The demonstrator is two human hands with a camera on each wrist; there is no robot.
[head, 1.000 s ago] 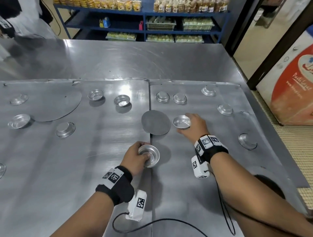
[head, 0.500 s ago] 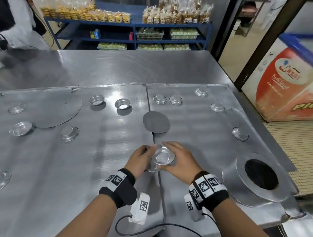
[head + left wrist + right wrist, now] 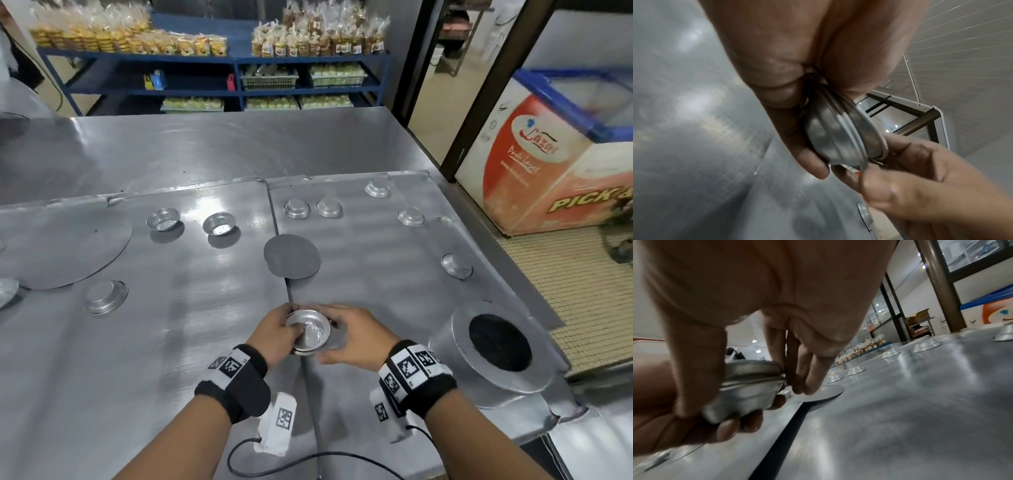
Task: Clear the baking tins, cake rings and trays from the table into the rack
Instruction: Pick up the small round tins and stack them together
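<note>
Left hand [image 3: 274, 334] grips a nested stack of small tins [image 3: 308, 331] from below, thumb inside the top one, above the counter [image 3: 154, 359] near its front edge. Right hand [image 3: 356, 337] pinches the stack's rim with fingertips and thumb. Other tins lie scattered beyond.

Nested tins' [image 3: 308, 333] count (two or three rims) unclear; leftmost tin [image 3: 6, 291] edge-cropped.
</note>
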